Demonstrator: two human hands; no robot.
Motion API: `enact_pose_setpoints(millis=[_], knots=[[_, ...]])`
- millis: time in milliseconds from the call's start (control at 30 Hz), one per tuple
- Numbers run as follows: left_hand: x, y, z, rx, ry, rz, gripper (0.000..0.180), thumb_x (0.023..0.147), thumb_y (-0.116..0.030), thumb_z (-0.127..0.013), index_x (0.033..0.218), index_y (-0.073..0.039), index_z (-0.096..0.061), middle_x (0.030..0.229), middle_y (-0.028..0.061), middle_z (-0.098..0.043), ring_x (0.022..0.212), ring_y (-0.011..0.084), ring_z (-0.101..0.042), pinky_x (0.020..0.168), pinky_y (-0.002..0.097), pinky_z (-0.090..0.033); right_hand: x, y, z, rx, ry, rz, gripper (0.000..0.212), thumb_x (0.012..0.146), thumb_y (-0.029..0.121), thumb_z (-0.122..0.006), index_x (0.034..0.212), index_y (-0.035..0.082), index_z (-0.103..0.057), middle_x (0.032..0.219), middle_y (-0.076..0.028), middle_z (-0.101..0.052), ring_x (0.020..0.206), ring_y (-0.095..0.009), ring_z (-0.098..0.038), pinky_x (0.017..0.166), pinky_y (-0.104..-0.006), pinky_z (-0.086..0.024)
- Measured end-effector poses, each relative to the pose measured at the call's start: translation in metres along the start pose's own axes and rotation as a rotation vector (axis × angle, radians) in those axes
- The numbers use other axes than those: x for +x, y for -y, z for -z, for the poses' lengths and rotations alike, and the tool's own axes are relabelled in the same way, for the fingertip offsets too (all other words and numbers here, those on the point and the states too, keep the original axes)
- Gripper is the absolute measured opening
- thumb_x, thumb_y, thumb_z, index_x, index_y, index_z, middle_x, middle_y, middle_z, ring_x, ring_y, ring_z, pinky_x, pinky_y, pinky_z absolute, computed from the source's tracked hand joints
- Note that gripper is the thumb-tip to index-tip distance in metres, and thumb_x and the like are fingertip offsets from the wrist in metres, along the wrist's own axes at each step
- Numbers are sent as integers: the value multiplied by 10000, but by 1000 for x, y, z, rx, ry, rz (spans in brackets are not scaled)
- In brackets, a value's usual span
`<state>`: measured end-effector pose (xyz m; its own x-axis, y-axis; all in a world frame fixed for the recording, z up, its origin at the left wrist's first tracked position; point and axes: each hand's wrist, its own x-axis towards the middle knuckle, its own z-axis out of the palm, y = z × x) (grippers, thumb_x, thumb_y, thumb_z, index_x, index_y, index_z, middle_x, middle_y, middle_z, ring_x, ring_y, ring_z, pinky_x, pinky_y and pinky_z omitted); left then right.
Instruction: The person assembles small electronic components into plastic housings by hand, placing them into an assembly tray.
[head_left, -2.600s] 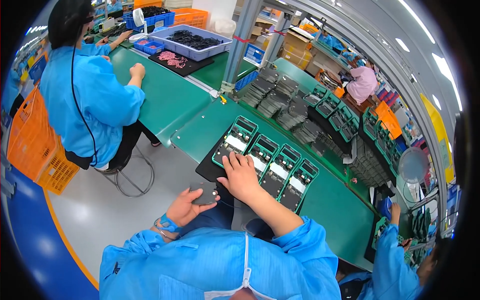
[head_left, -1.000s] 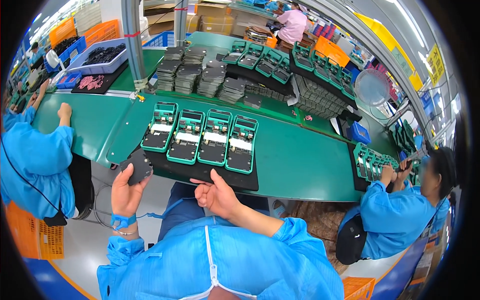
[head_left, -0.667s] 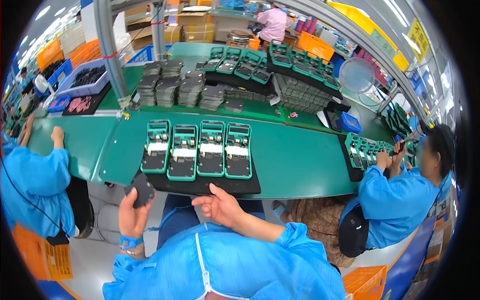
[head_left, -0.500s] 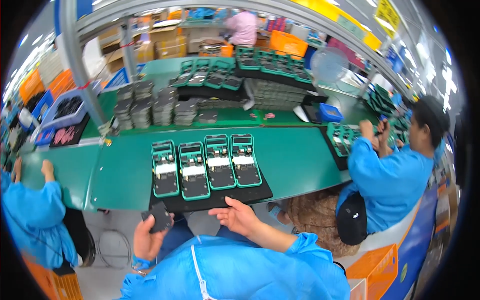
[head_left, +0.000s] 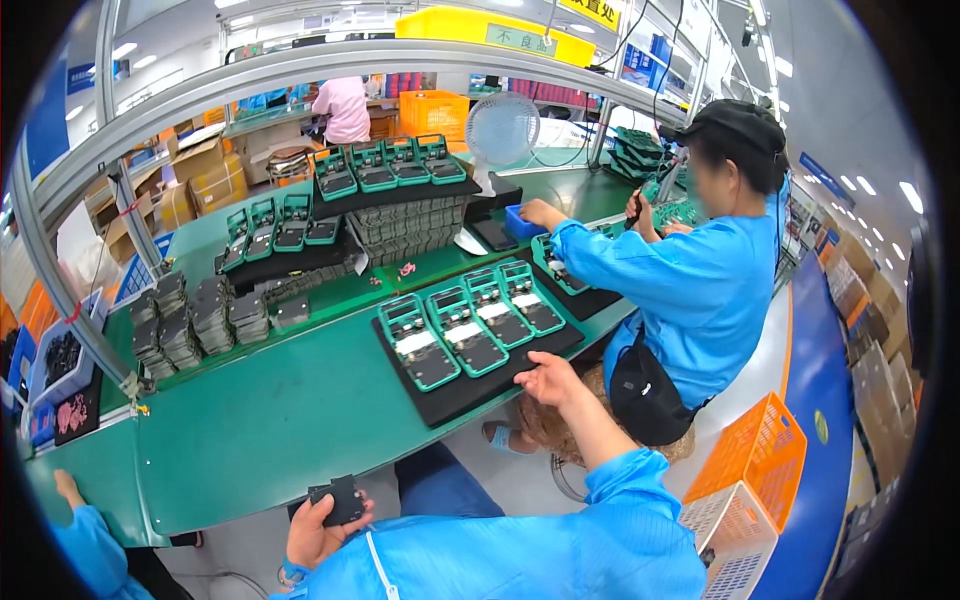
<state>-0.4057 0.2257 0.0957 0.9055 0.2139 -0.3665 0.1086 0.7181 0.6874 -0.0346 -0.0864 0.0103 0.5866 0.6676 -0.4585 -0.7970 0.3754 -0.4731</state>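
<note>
My left hand (head_left: 312, 535) is closed around a few small black flat plates (head_left: 340, 498), held low in front of the table edge. My right hand (head_left: 556, 382) reaches forward, fingers apart, at the near edge of a black mat (head_left: 460, 393); whether it presses on the mat I cannot tell. Several green-framed device housings (head_left: 482, 335) lie side by side on that mat, each with black parts inside and a white strip across the middle. The mat sits close beside the co-worker's mat.
A co-worker in blue (head_left: 670, 290) sits at the right, one arm reaching to a blue bin (head_left: 522, 222). Stacks of grey plates (head_left: 213, 315) and raised rows of housings (head_left: 385, 165) stand behind. Orange crate (head_left: 755, 455) lower right; another person's sleeve (head_left: 85, 550) lower left.
The view has turned right. The mat with its housings has shifted right along the table toward the co-worker's mat, and my right hand has reached forward to its edge. My left hand still holds the plates.
</note>
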Motion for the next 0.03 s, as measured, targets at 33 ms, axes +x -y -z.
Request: enact_pose_setpoints(millis=[33], knots=[[1, 2, -1, 16, -4, -8, 446, 896, -180, -546, 1254, 47, -408, 1122, 237, -540, 1056, 392, -561, 853, 497, -514, 2, 15, 7, 90, 74, -91, 408, 891, 304, -512, 1197, 52, -413, 818, -280, -631, 619, -341, -639, 489, -335, -551]])
